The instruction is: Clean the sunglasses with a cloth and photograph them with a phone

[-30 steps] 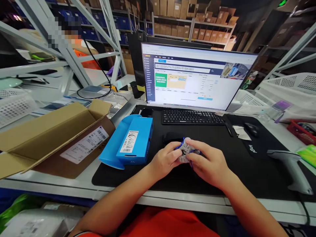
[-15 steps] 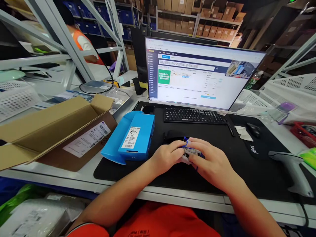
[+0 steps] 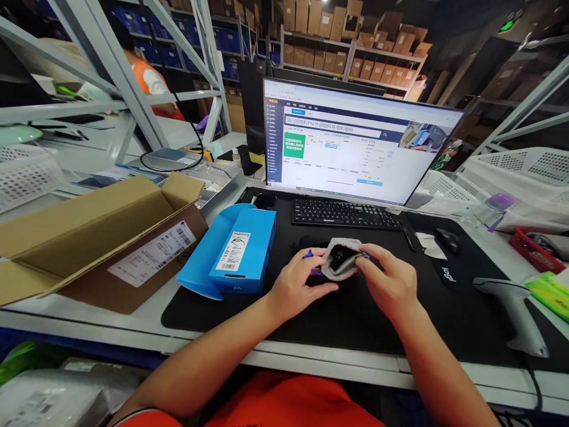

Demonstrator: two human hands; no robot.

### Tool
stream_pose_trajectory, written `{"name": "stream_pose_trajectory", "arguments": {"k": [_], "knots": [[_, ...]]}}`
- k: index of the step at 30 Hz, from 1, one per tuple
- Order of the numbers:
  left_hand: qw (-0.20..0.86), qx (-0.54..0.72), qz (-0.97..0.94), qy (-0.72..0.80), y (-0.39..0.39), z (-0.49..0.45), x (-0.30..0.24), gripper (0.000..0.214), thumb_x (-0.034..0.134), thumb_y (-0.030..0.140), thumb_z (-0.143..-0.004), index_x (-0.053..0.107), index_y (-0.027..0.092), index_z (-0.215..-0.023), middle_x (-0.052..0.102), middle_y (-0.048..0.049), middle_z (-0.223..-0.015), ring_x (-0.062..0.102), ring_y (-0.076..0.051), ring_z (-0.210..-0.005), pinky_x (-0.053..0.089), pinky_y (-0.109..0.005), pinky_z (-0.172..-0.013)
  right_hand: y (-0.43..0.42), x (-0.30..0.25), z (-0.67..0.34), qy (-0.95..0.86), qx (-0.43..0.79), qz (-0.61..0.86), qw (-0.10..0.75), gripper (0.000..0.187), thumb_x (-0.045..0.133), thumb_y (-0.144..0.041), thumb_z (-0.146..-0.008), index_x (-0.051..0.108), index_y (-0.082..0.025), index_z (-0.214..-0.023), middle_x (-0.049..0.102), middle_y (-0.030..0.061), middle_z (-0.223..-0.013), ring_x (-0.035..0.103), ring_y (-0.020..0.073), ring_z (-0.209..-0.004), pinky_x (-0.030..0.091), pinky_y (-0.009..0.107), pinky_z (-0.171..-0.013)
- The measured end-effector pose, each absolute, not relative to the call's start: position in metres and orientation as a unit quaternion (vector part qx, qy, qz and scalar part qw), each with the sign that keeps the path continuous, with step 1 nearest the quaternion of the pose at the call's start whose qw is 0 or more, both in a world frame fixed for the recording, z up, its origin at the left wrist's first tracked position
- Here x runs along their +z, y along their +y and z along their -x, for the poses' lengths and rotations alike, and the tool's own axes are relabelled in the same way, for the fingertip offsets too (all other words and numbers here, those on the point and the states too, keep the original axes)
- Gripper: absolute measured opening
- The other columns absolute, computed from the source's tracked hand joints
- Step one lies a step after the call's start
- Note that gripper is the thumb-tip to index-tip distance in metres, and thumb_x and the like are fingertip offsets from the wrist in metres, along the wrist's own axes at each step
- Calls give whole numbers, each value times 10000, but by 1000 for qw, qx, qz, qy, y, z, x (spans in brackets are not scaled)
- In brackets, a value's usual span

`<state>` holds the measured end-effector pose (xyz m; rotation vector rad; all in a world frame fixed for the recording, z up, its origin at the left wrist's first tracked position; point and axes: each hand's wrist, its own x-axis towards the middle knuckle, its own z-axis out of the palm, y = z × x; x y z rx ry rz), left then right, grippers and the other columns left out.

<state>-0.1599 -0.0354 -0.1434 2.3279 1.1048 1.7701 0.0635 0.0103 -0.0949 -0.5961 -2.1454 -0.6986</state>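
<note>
Grey fabric drawstring pouch, blue cord, mouth spread open on a black object, held just above a black desk mat, lower centre. Left hand: fingers curled, gripping the pouch's left side. Right hand: fingers pinching its right edge. Just left: blue carton, white barcode label apparently reading "Wakening". Far left: open corrugated cardboard box, printed shipping label. Lower right: grey handheld barcode scanner.

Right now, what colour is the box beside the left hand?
The box is bright blue, shown best in the head view.
</note>
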Motion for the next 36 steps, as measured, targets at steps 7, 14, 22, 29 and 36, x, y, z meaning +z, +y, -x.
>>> {"name": "stream_pose_trajectory", "arguments": {"k": [7,14,22,29,36], "knots": [[67,664,-706,236,-37,151,-160,662,625,292,-940,301,281,-1518,482,-177,-1446,487,-317,-1385,586,-476,-965,11,-101,-58,-779,-60,269,563,330,487,53,-807,679,-210,-752,674,67,-1119,688,197,-971,597,314,-767],[127,517,-762,369,-19,166,-150,965,825,397,-766,301,241,-1561,399,-197,-1574,394,-355,-1458,340,-570,-1196,-4,-100,-48,-761,88,231,600,298,563,56,-786,643,-209,-675,650,40,-1121,679,165,-953,582,279,-779],[197,555,-736,333,-13,161,-151,401,722,293,-869,659,196,-1253,738,-108,-1214,714,-250,-1101,569,-394,-977,-20,-78,-50,-859,200,174,438,300,480,-197,-894,722,-193,-1071,563,136,-1390,592,289,-1236,526,451,-1020],[40,539,-743,395,-31,153,-150,352,585,297,-975,620,184,-1306,728,-129,-1232,708,-260,-1115,580,-407,-959,-42,-76,-41,-838,-69,298,452,118,652,-159,-881,693,-215,-976,651,132,-1277,688,233,-1001,593,336,-777],[201,597,-691,356,-31,148,-142,671,582,655,-894,555,217,-1401,607,-165,-1373,623,-280,-1223,566,-420,-983,-9,-65,-66,-745,146,368,537,94,654,-222,-897,745,-235,-879,731,66,-1113,696,229,-1048,576,365,-894]]}}
